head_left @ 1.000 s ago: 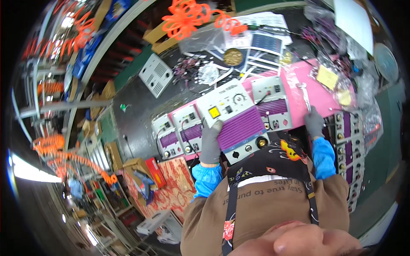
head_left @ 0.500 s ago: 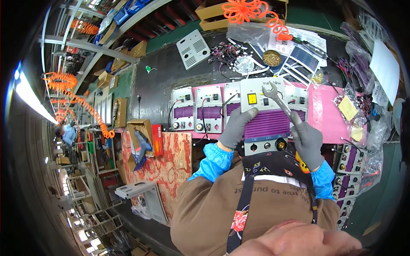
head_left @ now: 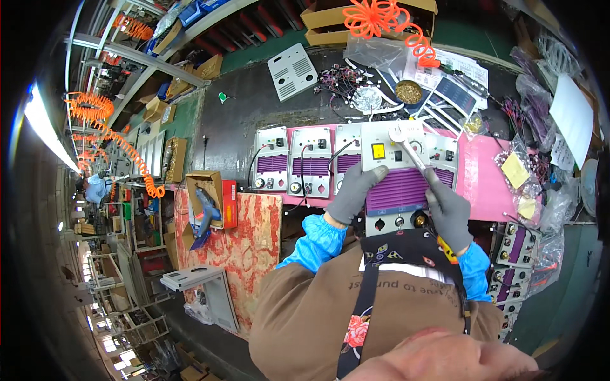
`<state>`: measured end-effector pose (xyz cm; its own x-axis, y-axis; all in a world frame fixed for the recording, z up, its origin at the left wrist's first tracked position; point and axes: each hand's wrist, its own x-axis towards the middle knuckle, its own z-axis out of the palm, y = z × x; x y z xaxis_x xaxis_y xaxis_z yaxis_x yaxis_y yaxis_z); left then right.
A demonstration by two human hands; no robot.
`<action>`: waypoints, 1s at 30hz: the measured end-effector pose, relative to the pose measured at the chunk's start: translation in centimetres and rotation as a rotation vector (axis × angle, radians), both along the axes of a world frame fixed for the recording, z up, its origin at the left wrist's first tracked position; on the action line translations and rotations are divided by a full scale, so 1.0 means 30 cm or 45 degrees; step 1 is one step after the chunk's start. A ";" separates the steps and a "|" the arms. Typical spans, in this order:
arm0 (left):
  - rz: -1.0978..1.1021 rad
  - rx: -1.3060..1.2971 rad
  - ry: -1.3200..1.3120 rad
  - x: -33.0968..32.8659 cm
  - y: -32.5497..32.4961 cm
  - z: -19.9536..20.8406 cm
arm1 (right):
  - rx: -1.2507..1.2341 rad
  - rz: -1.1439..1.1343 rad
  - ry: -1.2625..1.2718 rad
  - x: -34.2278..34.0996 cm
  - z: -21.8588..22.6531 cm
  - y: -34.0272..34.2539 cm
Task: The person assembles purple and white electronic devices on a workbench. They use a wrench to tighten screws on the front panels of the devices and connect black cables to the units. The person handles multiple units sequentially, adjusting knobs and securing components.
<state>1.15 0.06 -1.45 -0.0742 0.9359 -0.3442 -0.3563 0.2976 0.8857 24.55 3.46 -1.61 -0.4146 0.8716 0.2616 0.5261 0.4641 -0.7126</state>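
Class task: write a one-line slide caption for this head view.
Gloved left hand steadies a grey-and-purple front panel while the right hand holds a wrench.
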 end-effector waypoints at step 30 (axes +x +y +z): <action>0.076 -0.144 -0.147 -0.071 0.079 -0.082 | -0.092 -0.621 -0.211 0.193 -0.275 0.178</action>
<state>-0.98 2.42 -3.91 -0.0821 0.8858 -0.4568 -0.4735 0.3687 0.8000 30.35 8.80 -9.86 0.0138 0.9872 0.1591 0.7774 0.0895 -0.6226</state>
